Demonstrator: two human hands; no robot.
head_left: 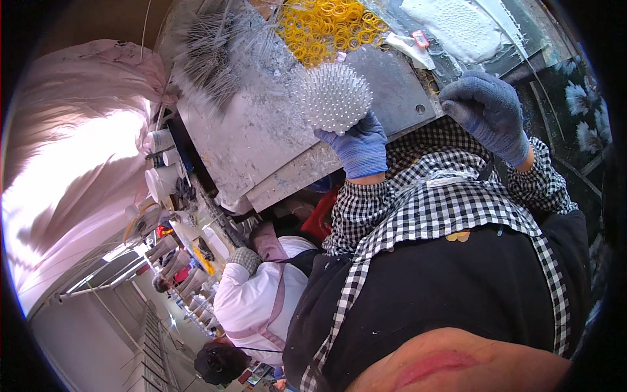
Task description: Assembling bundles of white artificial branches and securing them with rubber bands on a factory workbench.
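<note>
My left hand [360,149], in a blue knitted glove, is closed around a round, domed bundle studded with many small white tips [334,98]; it looks like thin stalks seen end-on, but their lower part is hidden. The bundle is above the grey worktable [261,147]. To the right, just off the table's near edge, my gloved right hand [486,111] has its fingers curled inward, and whatever they may hold is hidden. A board coated with wet-looking white paste [457,29] lies beyond that hand.
Yellow rubber bands [326,29] are heaped at the table's far side. Thin, pale grey strands [209,62] lie spread at its left. A small red-and-white item [420,39] rests near the paste. Another person [258,297] in a white top is at the lower left.
</note>
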